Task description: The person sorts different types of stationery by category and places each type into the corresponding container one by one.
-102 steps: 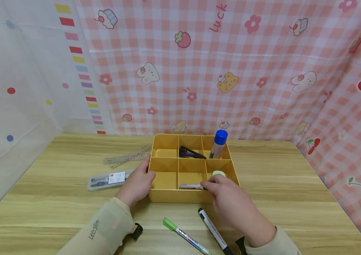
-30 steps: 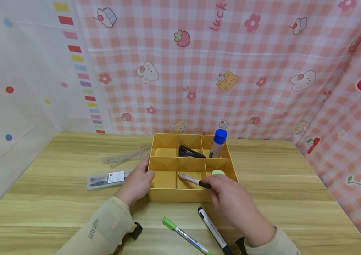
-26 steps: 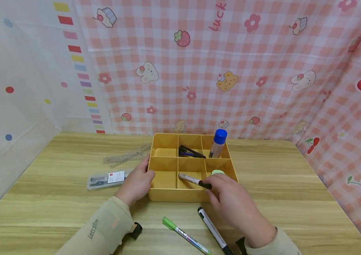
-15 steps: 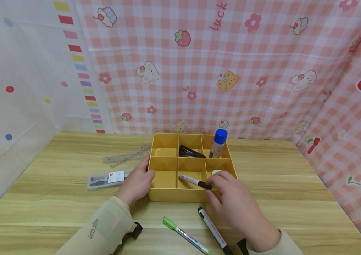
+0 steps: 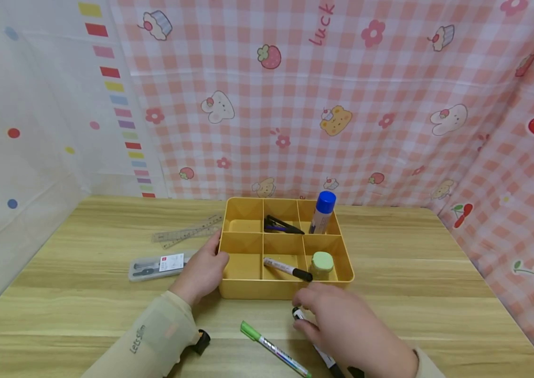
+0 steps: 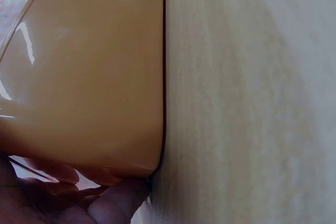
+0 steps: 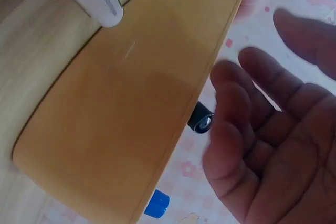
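Note:
In the head view my left hand [image 5: 203,270] holds the left side of a yellow six-compartment desk organizer [image 5: 267,290], thumb at the rim. The left wrist view has its fingers [image 6: 118,200] against the organizer's corner. A white marker [image 5: 280,265] with a black cap leans in the front middle compartment, its cap raised at the front right corner. My right hand [image 5: 342,323] is just in front of the organizer, over a second black-capped marker [image 5: 300,314] on the table. The right wrist view has its fingers loosely bent and holding nothing.
A blue-capped glue stick [image 5: 322,212], a black tool [image 5: 283,226] and a green-lidded jar [image 5: 322,263] stand or lie in other compartments. A green marker [image 5: 274,349] lies in front. Clear rulers [image 5: 187,232] and a compass case [image 5: 158,266] lie left.
The marker in the organizer went from lying along the front wall to slanting, cap raised. My right hand let go of it and moved back toward me over the table marker. The left hand stayed.

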`<state>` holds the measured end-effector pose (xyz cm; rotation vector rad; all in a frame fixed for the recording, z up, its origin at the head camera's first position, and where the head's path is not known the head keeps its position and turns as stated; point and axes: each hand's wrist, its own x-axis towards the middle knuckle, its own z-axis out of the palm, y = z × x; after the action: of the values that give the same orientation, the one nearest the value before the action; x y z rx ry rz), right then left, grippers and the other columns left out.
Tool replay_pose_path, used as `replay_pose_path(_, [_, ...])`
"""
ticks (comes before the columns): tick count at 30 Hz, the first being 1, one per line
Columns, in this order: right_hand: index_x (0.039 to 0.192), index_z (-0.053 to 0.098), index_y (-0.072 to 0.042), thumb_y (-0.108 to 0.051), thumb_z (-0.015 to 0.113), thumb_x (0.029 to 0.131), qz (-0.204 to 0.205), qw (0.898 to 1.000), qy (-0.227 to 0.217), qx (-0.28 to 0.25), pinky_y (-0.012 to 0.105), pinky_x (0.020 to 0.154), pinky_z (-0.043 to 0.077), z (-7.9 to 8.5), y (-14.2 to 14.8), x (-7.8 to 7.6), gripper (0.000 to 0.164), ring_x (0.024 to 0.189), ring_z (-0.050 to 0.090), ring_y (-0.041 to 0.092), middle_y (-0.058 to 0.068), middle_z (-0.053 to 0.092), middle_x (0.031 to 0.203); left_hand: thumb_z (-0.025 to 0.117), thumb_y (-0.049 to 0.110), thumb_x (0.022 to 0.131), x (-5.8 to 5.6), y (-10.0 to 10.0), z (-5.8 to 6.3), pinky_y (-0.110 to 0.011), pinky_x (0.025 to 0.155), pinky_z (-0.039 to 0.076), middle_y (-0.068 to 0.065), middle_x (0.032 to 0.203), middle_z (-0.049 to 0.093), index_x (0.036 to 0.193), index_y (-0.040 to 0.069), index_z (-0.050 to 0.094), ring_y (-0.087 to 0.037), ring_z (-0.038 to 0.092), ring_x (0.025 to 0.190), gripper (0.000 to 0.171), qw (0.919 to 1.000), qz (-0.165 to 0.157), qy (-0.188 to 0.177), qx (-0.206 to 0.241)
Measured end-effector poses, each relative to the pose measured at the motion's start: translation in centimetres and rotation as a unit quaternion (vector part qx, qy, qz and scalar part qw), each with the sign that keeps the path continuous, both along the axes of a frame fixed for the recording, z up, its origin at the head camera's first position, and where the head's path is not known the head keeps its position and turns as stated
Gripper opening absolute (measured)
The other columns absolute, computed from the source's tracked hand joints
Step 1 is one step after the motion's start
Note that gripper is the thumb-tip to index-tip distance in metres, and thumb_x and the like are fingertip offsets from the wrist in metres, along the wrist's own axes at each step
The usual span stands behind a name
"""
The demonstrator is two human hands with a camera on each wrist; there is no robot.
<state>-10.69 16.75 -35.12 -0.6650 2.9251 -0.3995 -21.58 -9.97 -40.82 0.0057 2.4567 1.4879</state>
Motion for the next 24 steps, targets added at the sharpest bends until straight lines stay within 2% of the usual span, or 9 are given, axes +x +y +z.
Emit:
replay_pose_path(3, [0.110,0.074,-0.022,-0.032,0.080,0.092,0.020,0.999,-0.038,0.016,0.035,0.075,0.056,-0.4,0.0,0.0,0.021,0.083,0.059,0.004,-0.012,0.071,0.099,0.037,0.024,0.107,0.0,0.0,0.0,-0.060,0.130,0.015,-0.004,0.176,0.023,0.171,0.028,0.012,-0.033,0.020,0.162,0.069,1.0000,-0.001,0.001,0.000])
replay_pose_path(7, [0.098,0.070,-0.023,-0.033,0.082,0.089,0.033,0.996,-0.079,0.029,0.029,0.065,0.049,-0.9,-0.1,0.3,0.018,0.070,0.052,0.006,-0.015,0.061,0.080,0.036,0.024,0.107,0.0,0.0,0.0,-0.060,0.130,0.015,-0.004,0.176,0.023,0.171,0.028,0.012,-0.033,0.020,0.162,0.069,1.0000,-0.001,0.001,-0.001])
replay_pose_path(10, [0.093,0.067,-0.026,-0.037,0.083,0.089,0.026,0.992,-0.120,0.038,0.027,0.061,0.043,-1.3,-0.3,0.4,0.019,0.066,0.049,0.009,-0.014,0.054,0.072,0.036,0.024,0.107,0.0,0.0,0.0,-0.060,0.130,0.015,-0.003,0.176,0.023,0.171,0.028,0.012,-0.033,0.019,0.162,0.069,1.0000,-0.001,0.000,-0.002])
replay_pose_path(13, [0.093,0.067,-0.027,-0.040,0.083,0.089,0.010,0.987,-0.152,0.047,0.028,0.061,0.042,-1.4,-0.3,0.4,0.021,0.066,0.049,0.010,-0.012,0.055,0.072,0.036,0.024,0.107,0.0,0.0,0.0,-0.060,0.130,0.014,-0.004,0.176,0.022,0.171,0.028,0.011,-0.033,0.019,0.162,0.069,1.0000,-0.001,-0.001,-0.003])
replay_pose_path(24, [0.091,0.067,-0.026,-0.040,0.083,0.089,0.009,0.983,-0.169,0.069,0.027,0.060,0.043,-2.0,-0.7,0.5,0.021,0.065,0.050,0.009,-0.012,0.056,0.072,0.037,0.024,0.107,0.0,0.0,0.0,-0.060,0.130,0.015,-0.005,0.176,0.023,0.171,0.027,0.012,-0.034,0.020,0.162,0.069,1.0000,-0.001,-0.002,0.000])
